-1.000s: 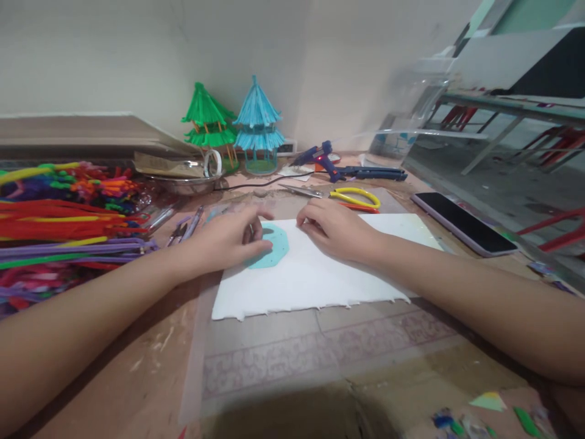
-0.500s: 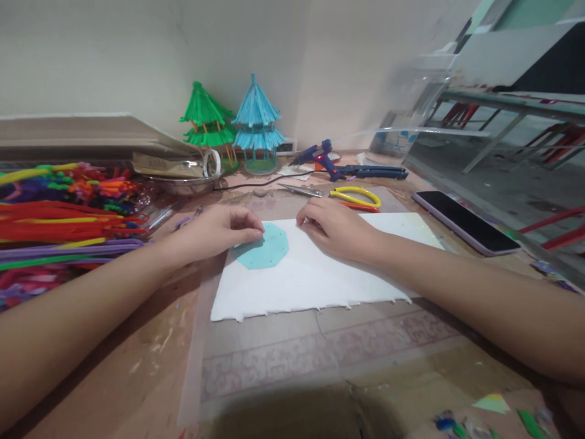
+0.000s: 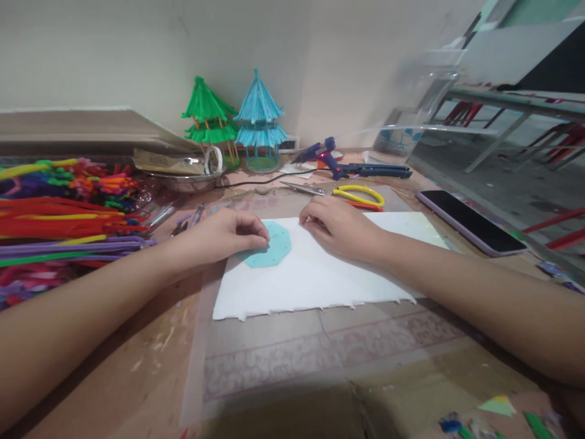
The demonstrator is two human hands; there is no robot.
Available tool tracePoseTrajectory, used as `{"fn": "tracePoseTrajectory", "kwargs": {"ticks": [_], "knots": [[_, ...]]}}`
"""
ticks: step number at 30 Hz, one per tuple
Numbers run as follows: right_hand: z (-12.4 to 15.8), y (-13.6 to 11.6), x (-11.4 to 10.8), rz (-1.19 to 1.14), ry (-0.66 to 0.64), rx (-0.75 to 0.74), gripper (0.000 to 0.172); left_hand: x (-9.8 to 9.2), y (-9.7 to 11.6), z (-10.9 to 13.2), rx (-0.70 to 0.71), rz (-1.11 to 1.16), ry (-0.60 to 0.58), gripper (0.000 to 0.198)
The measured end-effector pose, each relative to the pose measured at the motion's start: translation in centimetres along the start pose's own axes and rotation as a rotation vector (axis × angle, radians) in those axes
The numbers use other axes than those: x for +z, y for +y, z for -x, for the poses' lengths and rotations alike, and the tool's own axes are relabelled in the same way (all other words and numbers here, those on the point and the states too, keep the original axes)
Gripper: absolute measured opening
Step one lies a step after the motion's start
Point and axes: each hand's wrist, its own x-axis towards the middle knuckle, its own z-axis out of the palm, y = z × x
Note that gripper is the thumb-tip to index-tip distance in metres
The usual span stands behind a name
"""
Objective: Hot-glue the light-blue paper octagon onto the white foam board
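Note:
A turquoise octagonal piece (image 3: 274,253) with small dark dots lies on the left part of a white sheet (image 3: 292,286) with a ragged front edge. Over the octagon, my left hand (image 3: 231,235) has thumb and index finger brought together in a pinch. Whatever sits between those fingertips, if anything, is too small to make out. My right hand (image 3: 340,225) rests on the white sheet near its far edge, its fingers curled in with the thumb. What those fingers hold, if anything, is hidden.
Behind stand a green model tower (image 3: 208,116) and a blue one (image 3: 260,122). A glue gun (image 3: 324,155), scissors (image 3: 359,195) and a phone (image 3: 470,222) lie on the far and right side. Pipe cleaners (image 3: 59,216) and a metal bowl (image 3: 187,182) are at left.
The whole view has shifted slightly. My left pinch sits slightly farther right over the octagon; my right hand keeps its curled pose on the sheet.

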Motion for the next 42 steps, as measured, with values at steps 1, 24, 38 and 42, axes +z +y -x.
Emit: {"fn": "tracePoseTrajectory", "kwargs": {"ticks": [1, 24, 38, 42], "knots": [[0.0, 0.0, 0.0, 0.001, 0.001, 0.004, 0.019, 0.0, 0.0, 0.0, -0.004, 0.011, 0.000, 0.023], [0.1, -0.1, -0.1, 0.001, -0.002, 0.004, 0.019, 0.4, 0.1, 0.3, 0.123, -0.072, -0.077, 0.032], [0.1, -0.2, -0.3, 0.007, -0.025, 0.040, 0.019, 1.2, 1.2, 0.3, 0.084, -0.331, -0.040, 0.026], [0.1, -0.3, -0.3, 0.005, -0.026, 0.042, 0.019, 1.5, 1.3, 0.2, 0.065, -0.375, -0.029, 0.022]]}}
